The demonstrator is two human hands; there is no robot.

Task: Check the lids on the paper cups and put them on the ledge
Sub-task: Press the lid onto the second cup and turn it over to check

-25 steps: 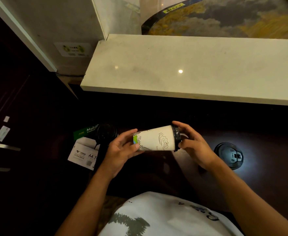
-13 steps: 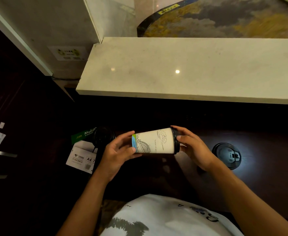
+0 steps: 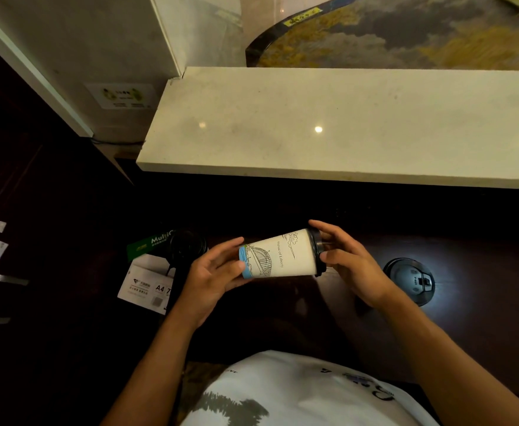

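Observation:
A white paper cup [image 3: 286,256] with line drawings and a blue base band lies on its side in the air between my hands, above the dark desk. Its black lid [image 3: 319,252] faces right. My left hand [image 3: 213,276] grips the cup's base end, thumb on top. My right hand [image 3: 349,262] curls round the lid, fingers on its rim. A second cup with a black lid [image 3: 411,279] stands upright on the desk to the right. The pale stone ledge [image 3: 329,124] runs across the view beyond the desk.
A third black-lidded cup [image 3: 186,249] stands at the left beside a white A4 paper box [image 3: 147,284] with a green label. A wall and pillar rise at the far left. My white shirt fills the bottom of the view.
The cup has turned about its long axis between my hands, showing different printing. Both hands keep their hold at the same spot above the desk.

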